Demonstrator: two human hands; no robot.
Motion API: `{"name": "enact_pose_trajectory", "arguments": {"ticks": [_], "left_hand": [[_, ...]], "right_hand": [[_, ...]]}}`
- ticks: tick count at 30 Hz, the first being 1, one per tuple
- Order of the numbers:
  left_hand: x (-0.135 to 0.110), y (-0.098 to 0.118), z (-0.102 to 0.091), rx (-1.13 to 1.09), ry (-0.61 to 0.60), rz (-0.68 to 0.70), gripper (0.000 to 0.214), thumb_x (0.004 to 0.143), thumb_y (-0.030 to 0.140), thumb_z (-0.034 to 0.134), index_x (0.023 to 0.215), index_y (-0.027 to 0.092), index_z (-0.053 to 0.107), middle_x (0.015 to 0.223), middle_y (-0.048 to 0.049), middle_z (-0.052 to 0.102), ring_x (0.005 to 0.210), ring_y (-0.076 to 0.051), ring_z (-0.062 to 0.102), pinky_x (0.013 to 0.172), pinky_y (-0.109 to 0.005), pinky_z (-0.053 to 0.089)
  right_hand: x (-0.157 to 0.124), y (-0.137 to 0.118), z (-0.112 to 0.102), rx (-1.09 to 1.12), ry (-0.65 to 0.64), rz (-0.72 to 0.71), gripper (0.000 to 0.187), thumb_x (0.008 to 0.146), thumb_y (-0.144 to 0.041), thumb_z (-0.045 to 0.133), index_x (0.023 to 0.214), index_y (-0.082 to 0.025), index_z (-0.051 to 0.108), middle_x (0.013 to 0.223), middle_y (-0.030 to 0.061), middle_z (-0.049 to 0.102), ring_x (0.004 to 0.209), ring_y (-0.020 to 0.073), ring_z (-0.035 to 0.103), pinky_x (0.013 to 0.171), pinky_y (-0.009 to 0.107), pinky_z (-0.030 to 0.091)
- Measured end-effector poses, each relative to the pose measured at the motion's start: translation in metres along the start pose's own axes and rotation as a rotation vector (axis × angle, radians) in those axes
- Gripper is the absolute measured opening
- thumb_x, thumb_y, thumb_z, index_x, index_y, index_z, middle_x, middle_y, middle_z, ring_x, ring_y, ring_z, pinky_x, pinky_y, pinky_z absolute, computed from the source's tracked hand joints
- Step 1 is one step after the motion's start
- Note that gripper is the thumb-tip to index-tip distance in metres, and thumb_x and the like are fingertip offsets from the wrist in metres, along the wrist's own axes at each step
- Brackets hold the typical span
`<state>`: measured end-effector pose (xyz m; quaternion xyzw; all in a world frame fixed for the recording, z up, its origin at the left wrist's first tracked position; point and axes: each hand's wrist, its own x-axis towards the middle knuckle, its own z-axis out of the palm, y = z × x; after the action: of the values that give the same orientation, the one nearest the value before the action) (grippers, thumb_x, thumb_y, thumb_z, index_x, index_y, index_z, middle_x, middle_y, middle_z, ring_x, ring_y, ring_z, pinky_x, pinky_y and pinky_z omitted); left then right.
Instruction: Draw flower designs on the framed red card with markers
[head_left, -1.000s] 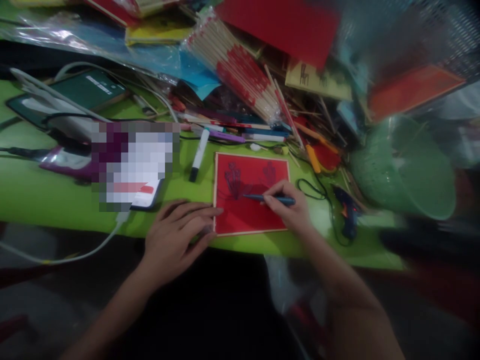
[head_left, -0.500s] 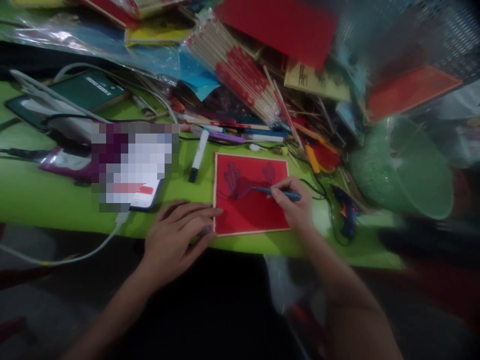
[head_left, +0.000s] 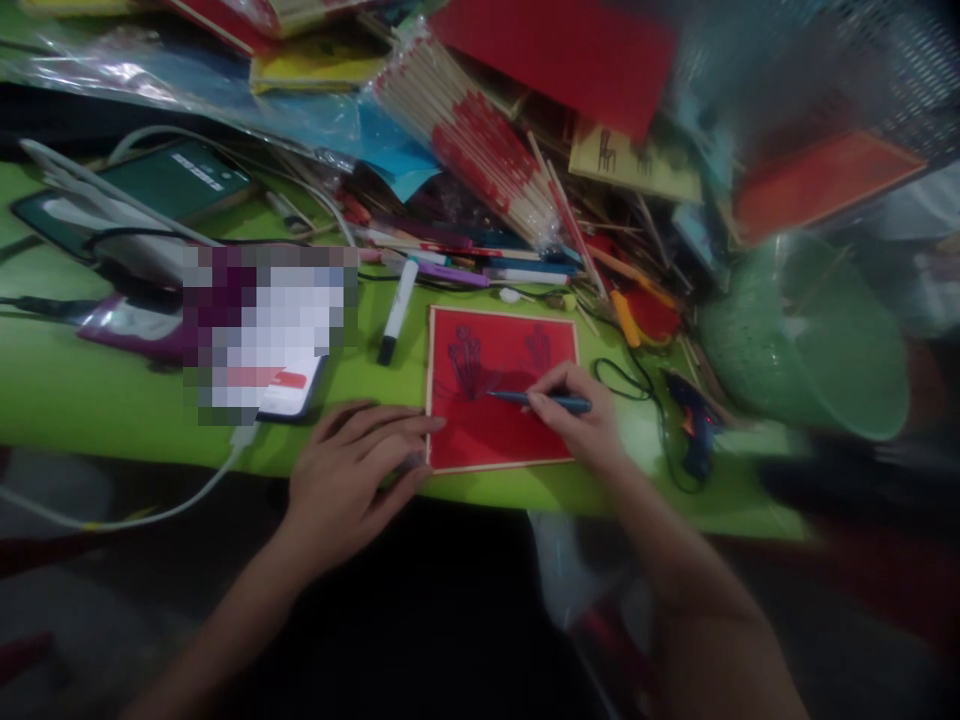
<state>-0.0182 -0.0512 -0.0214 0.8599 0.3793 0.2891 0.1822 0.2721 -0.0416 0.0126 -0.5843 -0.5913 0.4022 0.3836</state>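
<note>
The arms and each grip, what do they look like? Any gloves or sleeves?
The bare human left grip and bare human right grip wear no gloves. The slim, bare left forearm and slim, bare right forearm show no sleeves, watches or bracelets. It's too dim to make out small markings.

Flat rectangular red panel (head_left: 487,440) shows pale border, dark line drawings (head_left: 466,362); slim dark-blue pen (head_left: 574,403); smooth lime-green tabletop (head_left: 367,378).

1. Right hand (head_left: 579,408) pinches a dark pen (head_left: 571,402) over a red panel (head_left: 491,435).
2. Left hand (head_left: 360,465) touches the panel's edge at eight o'clock.
3. White marker (head_left: 399,308) at the panel's ten o'clock; green bowl (head_left: 806,345) at three.
</note>
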Motion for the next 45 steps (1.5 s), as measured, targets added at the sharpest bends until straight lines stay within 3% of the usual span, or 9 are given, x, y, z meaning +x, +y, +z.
{"name": "enact_pose_trajectory", "arguments": {"ticks": [4, 14, 23, 31, 35, 40, 45], "left_hand": [[0.000, -0.001, 0.000, -0.004, -0.003, 0.001, 0.010, 0.104, 0.031, 0.055, 0.100, 0.027, 0.063, 0.124, 0.0046, 0.081, 0.114, -0.025, 0.073, 0.105, -0.048, 0.041], [-0.003, -0.001, 0.002, -0.020, -0.009, -0.035, 0.009, 0.103, 0.032, 0.056, 0.100, 0.029, 0.063, 0.126, 0.0051, 0.080, 0.115, -0.025, 0.073, 0.108, -0.049, 0.041], [-0.004, -0.001, 0.002, -0.031, -0.014, -0.034, 0.011, 0.104, 0.031, 0.055, 0.100, 0.028, 0.064, 0.127, 0.0049, 0.080, 0.117, -0.024, 0.073, 0.111, -0.048, 0.042], [-0.004, 0.006, 0.005, 0.014, -0.076, 0.038, 0.016, 0.105, 0.030, 0.055, 0.095, 0.027, 0.068, 0.135, 0.0036, 0.076, 0.129, -0.026, 0.067, 0.118, -0.050, 0.043], [-0.005, 0.014, 0.012, 0.001, -0.088, 0.051, 0.015, 0.104, 0.030, 0.056, 0.098, 0.027, 0.070, 0.136, 0.0027, 0.076, 0.130, -0.026, 0.065, 0.122, -0.053, 0.039], [-0.006, 0.015, 0.014, -0.014, -0.103, 0.039, 0.015, 0.105, 0.031, 0.055, 0.099, 0.028, 0.069, 0.135, 0.0035, 0.076, 0.130, -0.026, 0.065, 0.122, -0.053, 0.038], [-0.005, 0.015, 0.013, -0.012, -0.071, 0.047, 0.018, 0.107, 0.031, 0.053, 0.098, 0.026, 0.068, 0.133, 0.0033, 0.077, 0.129, -0.024, 0.066, 0.120, -0.050, 0.039]], "right_hand": [[0.000, 0.001, 0.000, -0.003, 0.003, -0.020, 0.010, 0.088, -0.030, 0.072, 0.083, -0.023, 0.069, 0.069, -0.0020, 0.070, 0.059, 0.0125, 0.059, 0.056, 0.027, 0.042], [0.005, 0.006, 0.001, -0.050, 0.215, -0.008, 0.007, 0.089, -0.028, 0.071, 0.084, -0.023, 0.069, 0.074, -0.0015, 0.071, 0.067, 0.0143, 0.066, 0.063, 0.029, 0.049], [0.006, 0.005, 0.001, -0.052, 0.199, -0.005, 0.010, 0.090, -0.031, 0.072, 0.085, -0.023, 0.068, 0.075, -0.0009, 0.071, 0.067, 0.0143, 0.066, 0.063, 0.028, 0.049], [0.007, 0.004, -0.001, 0.079, 0.209, 0.010, 0.018, 0.090, -0.040, 0.074, 0.091, -0.024, 0.067, 0.081, -0.0007, 0.071, 0.074, 0.0157, 0.072, 0.070, 0.031, 0.057], [0.004, -0.001, -0.001, 0.112, 0.171, 0.017, 0.024, 0.088, -0.045, 0.078, 0.092, -0.024, 0.068, 0.081, -0.0002, 0.072, 0.075, 0.0165, 0.073, 0.070, 0.031, 0.057], [0.003, -0.006, 0.009, 0.161, -0.023, 0.024, 0.024, 0.089, -0.044, 0.080, 0.093, -0.023, 0.069, 0.081, 0.0001, 0.073, 0.074, 0.0153, 0.071, 0.068, 0.029, 0.054], [0.009, -0.008, 0.019, 0.137, -0.093, 0.008, 0.029, 0.088, -0.048, 0.080, 0.092, -0.022, 0.069, 0.085, 0.0014, 0.073, 0.074, 0.0152, 0.070, 0.068, 0.029, 0.052]]}}
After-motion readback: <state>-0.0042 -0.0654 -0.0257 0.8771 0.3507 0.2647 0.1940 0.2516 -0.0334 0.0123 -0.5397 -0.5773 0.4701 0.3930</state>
